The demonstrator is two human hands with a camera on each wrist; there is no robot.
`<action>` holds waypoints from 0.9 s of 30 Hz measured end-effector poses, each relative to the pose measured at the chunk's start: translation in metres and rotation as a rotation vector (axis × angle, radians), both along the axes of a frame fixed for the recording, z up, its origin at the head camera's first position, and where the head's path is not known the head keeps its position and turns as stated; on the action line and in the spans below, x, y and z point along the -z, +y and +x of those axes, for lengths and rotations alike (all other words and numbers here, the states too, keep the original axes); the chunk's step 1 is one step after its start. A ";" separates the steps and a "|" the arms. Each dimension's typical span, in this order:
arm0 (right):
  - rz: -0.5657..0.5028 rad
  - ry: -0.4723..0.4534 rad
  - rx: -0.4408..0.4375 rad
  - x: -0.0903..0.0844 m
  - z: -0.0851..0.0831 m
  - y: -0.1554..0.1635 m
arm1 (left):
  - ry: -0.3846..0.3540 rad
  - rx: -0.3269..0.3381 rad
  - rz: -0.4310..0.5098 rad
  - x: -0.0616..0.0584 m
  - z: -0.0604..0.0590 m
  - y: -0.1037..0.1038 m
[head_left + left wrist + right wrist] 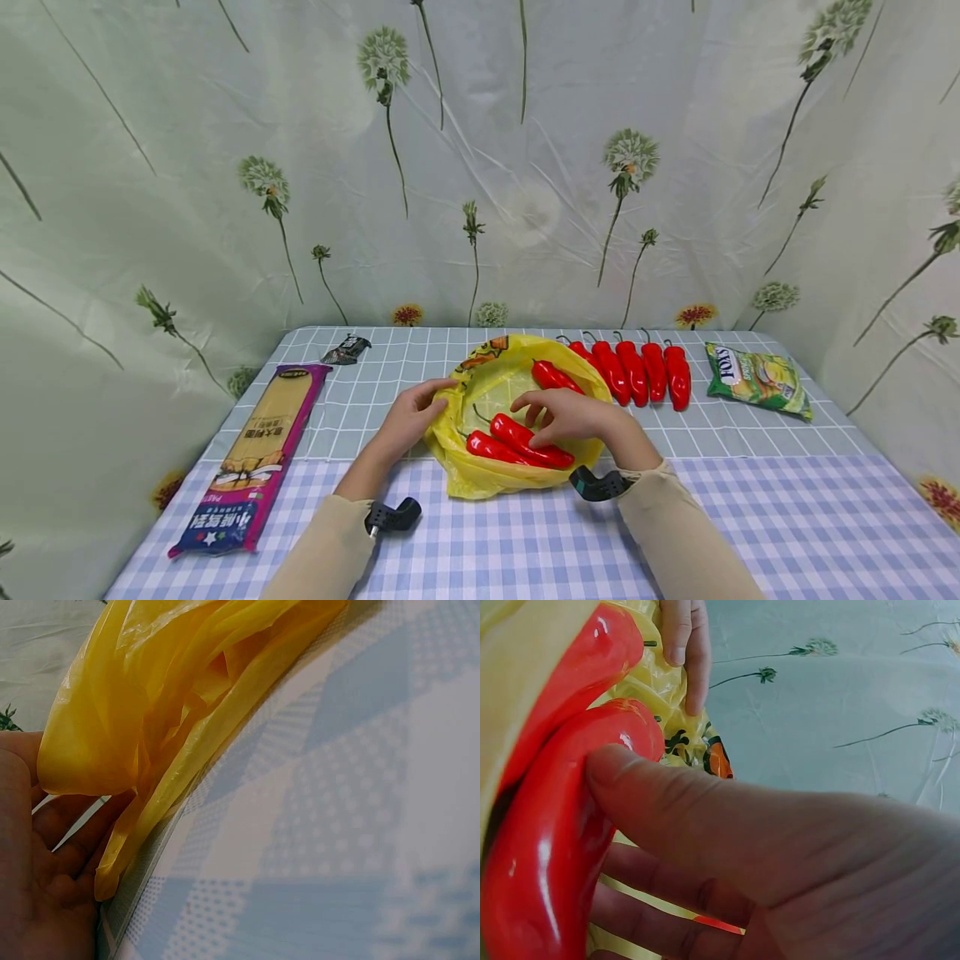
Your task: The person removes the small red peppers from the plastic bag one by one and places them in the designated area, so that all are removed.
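Observation:
A yellow plastic bag [495, 482] lies spread on the table, its mouth facing up and its rim folded outward. My left hand [411, 414] holds the left rim, with the film between thumb and fingers; the left wrist view shows the bag's folds [112, 735] over the fingers. Inside the bag are three red chili peppers, one near the back [557, 377] and two side by side in front. My right hand [572, 417] reaches over the right rim and grips one front pepper [547, 847], thumb on its glossy side, fingers behind. The other front pepper [491, 448] lies alongside.
Several red peppers [633, 372] line up behind the bag to the right. Farther right lies a green Fox's candy packet [757, 382]. A long pasta packet [255, 458] rests on the left, near a small black wrapper [347, 350]. A floral curtain [525, 167] hangs behind the table.

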State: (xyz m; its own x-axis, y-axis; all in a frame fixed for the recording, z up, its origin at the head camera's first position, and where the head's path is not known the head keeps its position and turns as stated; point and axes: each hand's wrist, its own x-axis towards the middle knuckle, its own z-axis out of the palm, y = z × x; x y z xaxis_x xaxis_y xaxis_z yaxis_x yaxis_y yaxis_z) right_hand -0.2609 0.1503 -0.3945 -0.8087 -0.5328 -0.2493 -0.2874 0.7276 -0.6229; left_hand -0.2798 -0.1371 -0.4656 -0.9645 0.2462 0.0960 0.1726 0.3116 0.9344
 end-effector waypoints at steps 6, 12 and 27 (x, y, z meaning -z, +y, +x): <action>0.005 -0.010 0.024 0.002 -0.001 -0.001 | -0.007 0.007 0.015 0.000 -0.001 -0.002; 0.012 -0.017 0.034 0.003 -0.002 -0.001 | -0.011 0.006 0.013 0.000 -0.001 -0.002; 0.030 -0.026 0.018 0.003 -0.002 0.000 | -0.004 0.004 0.008 0.000 -0.001 -0.001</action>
State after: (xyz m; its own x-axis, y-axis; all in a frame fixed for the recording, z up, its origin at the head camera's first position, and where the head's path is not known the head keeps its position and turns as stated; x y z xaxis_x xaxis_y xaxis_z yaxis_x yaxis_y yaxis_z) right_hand -0.2628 0.1502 -0.3975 -0.8109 -0.5106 -0.2859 -0.2584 0.7507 -0.6080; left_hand -0.2811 -0.1384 -0.4660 -0.9639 0.2489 0.0940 0.1699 0.3037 0.9375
